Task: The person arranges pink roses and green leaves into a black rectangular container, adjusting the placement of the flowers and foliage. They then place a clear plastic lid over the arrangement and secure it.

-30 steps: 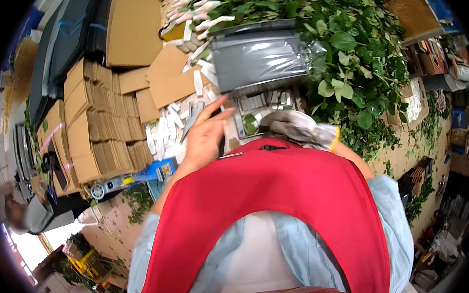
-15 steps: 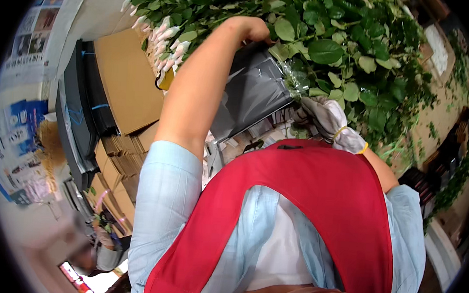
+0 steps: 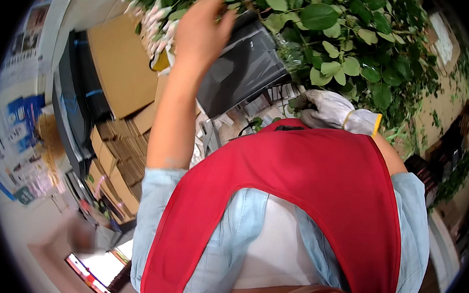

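Observation:
My bare left hand (image 3: 202, 34) is raised over the left edge of a flat, dark grey plastic-covered sheet or stack (image 3: 244, 69); its thumb is apart from the fingers, and nothing shows in it. My right hand (image 3: 328, 109), in a whitish glove with a yellow cuff edge, rests close to my red apron (image 3: 292, 161), just right of the dark sheet's near corner. Its fingers are curled, and what they hold, if anything, is hidden. A large heap of leafy green stems (image 3: 347, 51) lies beyond and to the right. Crinkled clear film (image 3: 289, 56) borders the sheet.
Pale, white-wrapped flower heads (image 3: 158, 26) stick out at the heap's left. Brown cardboard (image 3: 124, 64) and black folded sheets (image 3: 79, 94) stand to the left. Small white labels or papers (image 3: 256, 105) lie under the sheet's near edge. A person (image 3: 84, 234) is blurred at lower left.
My left hand has come back left, out from the leaves at the sheet's far edge, and its fingers now show. My right hand has shifted slightly, away from the sheet's corner.

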A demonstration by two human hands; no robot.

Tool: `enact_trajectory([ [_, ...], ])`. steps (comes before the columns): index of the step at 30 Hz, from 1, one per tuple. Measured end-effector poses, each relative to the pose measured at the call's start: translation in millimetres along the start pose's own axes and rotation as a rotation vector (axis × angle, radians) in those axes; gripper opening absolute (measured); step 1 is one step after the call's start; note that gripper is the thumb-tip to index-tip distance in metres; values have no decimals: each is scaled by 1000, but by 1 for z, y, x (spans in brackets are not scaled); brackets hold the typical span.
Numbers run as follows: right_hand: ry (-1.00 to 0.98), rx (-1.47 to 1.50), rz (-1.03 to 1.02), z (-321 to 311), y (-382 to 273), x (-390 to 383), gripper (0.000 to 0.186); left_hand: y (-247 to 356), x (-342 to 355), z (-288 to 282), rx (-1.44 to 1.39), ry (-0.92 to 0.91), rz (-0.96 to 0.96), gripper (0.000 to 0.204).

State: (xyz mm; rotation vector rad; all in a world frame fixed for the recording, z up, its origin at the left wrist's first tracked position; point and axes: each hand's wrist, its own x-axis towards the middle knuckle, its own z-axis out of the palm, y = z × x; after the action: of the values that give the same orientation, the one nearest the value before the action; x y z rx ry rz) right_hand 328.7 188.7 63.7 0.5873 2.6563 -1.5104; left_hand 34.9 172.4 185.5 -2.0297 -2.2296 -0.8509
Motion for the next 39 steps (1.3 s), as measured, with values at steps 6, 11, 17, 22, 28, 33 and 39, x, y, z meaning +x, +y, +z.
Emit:
enact_trajectory([
  [6, 182, -433, 10, 10, 27, 49, 29, -13, -242, -66, -392, 218, -724, 14],
  [11, -572, -737, 196, 34, -64, 71, 35, 45, -404, -16, -612, -2, -1059, 13],
  [17, -704, -480, -516, 178, -185, 128, 24, 70, -493, 27, -403, 481, -1249, 28],
  [22, -766, -233, -696, 329, -223, 171, 36, 18, -518, 11, -435, 493, -1277, 33],
  [28, -691, 225, -571, 289, -247, 119, 41, 30, -539, 12, -838, 693, -1254, 44],
  [33, -1113, 105, -162, 292, -135, 116, 31, 23, -512, 19, -962, 991, -1382, 49],
  [39, -867, -635, -480, 236, -159, 125, 29, 15, -481, 25, -1112, 263, -1488, 33],
])
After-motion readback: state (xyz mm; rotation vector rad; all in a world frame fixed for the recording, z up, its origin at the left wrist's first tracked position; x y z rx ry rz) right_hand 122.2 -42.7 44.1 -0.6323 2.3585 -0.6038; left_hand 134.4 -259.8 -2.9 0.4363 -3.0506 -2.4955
